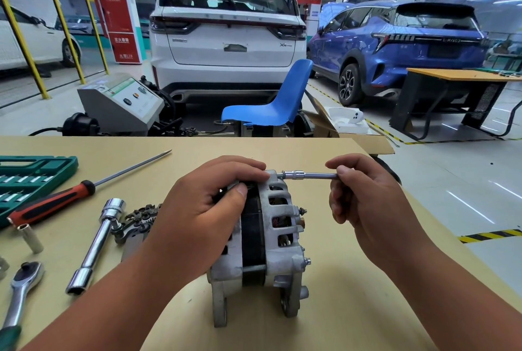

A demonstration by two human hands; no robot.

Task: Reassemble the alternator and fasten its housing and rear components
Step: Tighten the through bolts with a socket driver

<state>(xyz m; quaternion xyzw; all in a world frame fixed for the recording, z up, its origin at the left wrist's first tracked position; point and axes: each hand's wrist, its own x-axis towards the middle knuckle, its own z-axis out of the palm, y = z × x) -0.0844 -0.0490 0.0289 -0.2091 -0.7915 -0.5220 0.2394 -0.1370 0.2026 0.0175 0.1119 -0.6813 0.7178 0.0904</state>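
Observation:
The grey alternator (pixel 278 243) lies on its side on the wooden table (pixel 324 322), with a black stator band between its two housing halves. My left hand (pixel 206 209) grips its left half from above, fingers curled over the top edge. A chrome socket on an extension bar (pixel 306 175) sits on a bolt at the top of the right housing half. My right hand (pixel 364 195) pinches the bar's right end between thumb and fingers. A long threaded through bolt (pixel 254 268) shows low on the housing.
To the left lie a red-handled screwdriver (pixel 53 201), a chrome sleeve wrench (pixel 96 243), a ratchet (pixel 21 288), a loose socket (pixel 29 237), a green socket case (pixel 25 178) and a dark rectifier part (pixel 138 218). Beyond the table stand a blue chair (pixel 271 102), a grey machine (pixel 121 105) and parked cars.

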